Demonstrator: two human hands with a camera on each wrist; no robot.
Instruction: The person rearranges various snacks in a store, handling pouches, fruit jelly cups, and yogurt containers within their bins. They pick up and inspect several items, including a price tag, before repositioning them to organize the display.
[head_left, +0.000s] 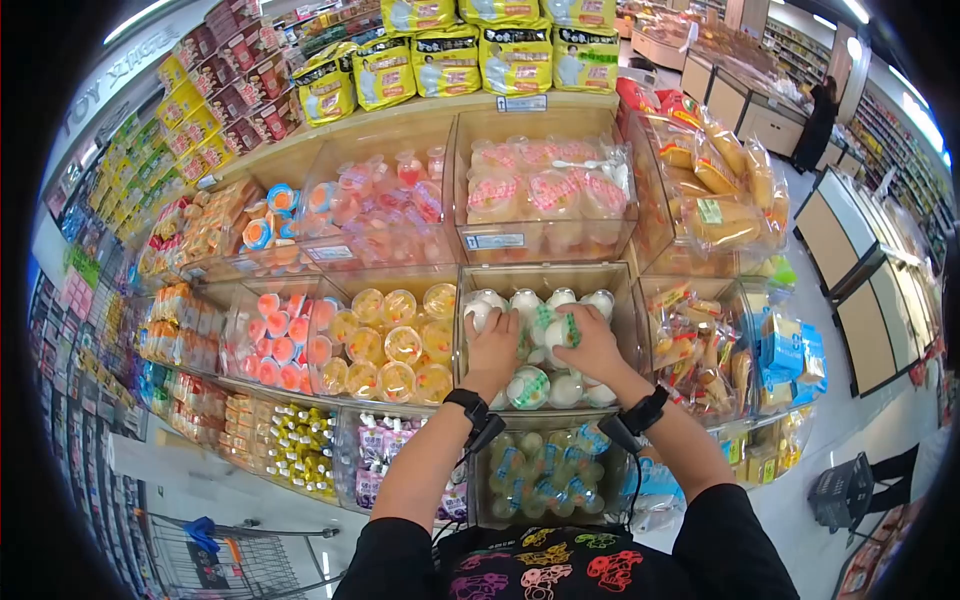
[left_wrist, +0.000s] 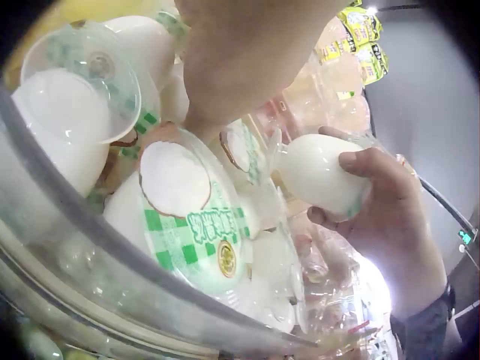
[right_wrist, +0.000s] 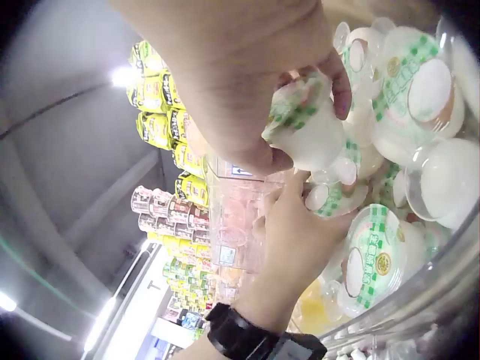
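My right hand (head_left: 593, 343) holds a white cup of coconut jelly (left_wrist: 319, 174) on its side, thumb and fingers around it. Green checks mark its lid (right_wrist: 294, 112). To its left, my left hand (head_left: 493, 352) reaches among the other jelly cups, fingers spread and pointing down. In the right wrist view, this left hand (right_wrist: 296, 232) has its fingers and thumb about a checked lid; I cannot tell whether it grips that cup. The nearest cups (left_wrist: 176, 176) have clear film lids with a coconut half and green checks. All lie in a clear-walled bin (head_left: 545, 268).
Yellow fruit jelly cups (head_left: 403, 345) fill the bin on the left, wrapped snacks (head_left: 700, 350) the one on the right. Behind are pink-printed cups (head_left: 553, 190) and bagged bread (head_left: 720, 215). A shopping cart (head_left: 235, 560) stands lower left. Another person (head_left: 820, 125) stands far right.
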